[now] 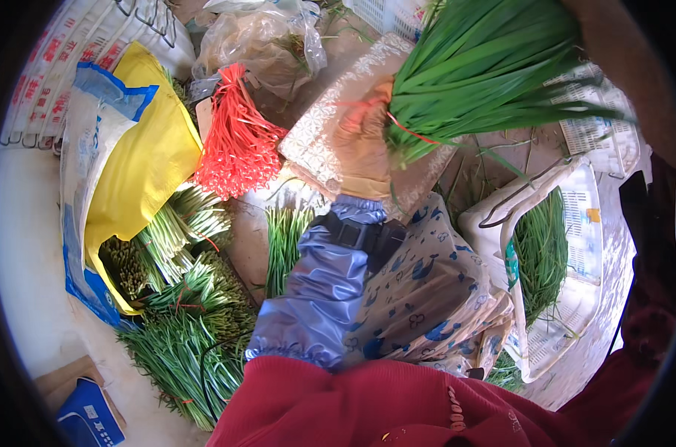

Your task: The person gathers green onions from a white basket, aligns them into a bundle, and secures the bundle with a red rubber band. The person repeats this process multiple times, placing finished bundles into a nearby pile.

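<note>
My left hand [365,137], in an orange-brown glove with a shiny blue oversleeve, grips the base end of a bunch of garlic chives [483,72]. A thin red tie [413,129] circles the bunch near that grip. The long flat green leaves fan out to the upper right. At the upper right edge, close to the camera, a blurred brown shape appears to be my right hand [609,39], by the leaves; its fingers cannot be made out. Beneath the bunch lies a pad with a white floral pattern [321,134]. Left of it hangs a bundle of red ties [240,145].
Tied chive bunches [187,335] are piled at the left beside a yellow-lined woven sack [148,139]. A white plastic crate [583,223] holding loose greens stands right. Patterned cloth [422,296] covers my lap. Clear plastic bags [260,44] lie at the back, white stacked crates [87,50] upper left.
</note>
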`<state>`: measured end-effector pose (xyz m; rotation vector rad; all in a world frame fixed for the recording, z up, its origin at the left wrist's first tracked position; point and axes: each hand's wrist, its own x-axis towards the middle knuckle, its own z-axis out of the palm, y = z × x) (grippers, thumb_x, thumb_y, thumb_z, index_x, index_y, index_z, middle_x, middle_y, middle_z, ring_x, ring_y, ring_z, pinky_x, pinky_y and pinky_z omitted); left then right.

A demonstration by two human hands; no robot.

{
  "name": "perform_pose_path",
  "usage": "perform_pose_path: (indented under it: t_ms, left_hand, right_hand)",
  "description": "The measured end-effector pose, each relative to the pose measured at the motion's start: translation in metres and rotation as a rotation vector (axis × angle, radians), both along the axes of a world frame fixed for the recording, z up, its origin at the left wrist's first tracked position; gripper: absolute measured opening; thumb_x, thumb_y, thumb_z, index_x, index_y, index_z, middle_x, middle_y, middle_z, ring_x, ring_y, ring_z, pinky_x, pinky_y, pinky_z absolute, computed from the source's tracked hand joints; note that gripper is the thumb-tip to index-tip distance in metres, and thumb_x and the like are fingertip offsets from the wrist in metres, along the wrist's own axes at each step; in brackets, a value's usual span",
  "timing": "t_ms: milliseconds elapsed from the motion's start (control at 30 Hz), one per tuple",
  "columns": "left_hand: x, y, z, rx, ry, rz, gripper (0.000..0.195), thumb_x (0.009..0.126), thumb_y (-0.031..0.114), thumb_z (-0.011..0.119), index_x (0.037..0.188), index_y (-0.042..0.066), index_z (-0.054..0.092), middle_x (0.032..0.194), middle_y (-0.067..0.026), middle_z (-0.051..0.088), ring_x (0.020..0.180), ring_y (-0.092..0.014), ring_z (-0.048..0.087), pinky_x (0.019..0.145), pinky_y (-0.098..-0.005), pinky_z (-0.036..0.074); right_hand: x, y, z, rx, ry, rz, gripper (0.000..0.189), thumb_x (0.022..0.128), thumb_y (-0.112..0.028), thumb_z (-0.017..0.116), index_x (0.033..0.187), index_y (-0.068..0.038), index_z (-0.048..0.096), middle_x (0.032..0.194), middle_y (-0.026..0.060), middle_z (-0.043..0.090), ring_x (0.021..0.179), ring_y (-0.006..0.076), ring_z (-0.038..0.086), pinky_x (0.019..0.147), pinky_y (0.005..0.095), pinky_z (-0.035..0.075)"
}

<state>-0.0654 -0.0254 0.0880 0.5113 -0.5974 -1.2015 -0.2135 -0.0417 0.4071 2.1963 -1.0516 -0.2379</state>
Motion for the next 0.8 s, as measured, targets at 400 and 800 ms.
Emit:
perform_pose_path:
  t_ms: [400,800]
  left_hand:
    - [0.026,-0.039,0.008,-0.088,-0.464,0.172,0.013,0.099,0.008,0.069,0.11,0.004,0.075,0.107,-0.0075,0.076,0.101,-0.018,0.069,0.092,-0.0312,0.054]
    - [0.034,-0.05,-0.096,0.21,-0.712,0.012,0.023,0.087,-0.003,0.068,0.105,0.009,0.076,0.139,-0.007,0.063,0.126,-0.027,0.058,0.096,-0.0366,0.057]
  right_hand:
    - [-0.055,-0.02,-0.042,0.192,-0.337,-0.122,0.024,0.083,-0.019,0.075,0.107,-0.014,0.075,0.091,0.0048,0.075,0.089,0.0305,0.07,0.089,0.048,0.053]
    - [0.017,0.001,-0.267,0.836,-0.981,-0.447,0.026,0.09,-0.019,0.061,0.112,-0.01,0.071,0.097,0.0175,0.073,0.096,0.0371,0.07,0.084,0.0471,0.057]
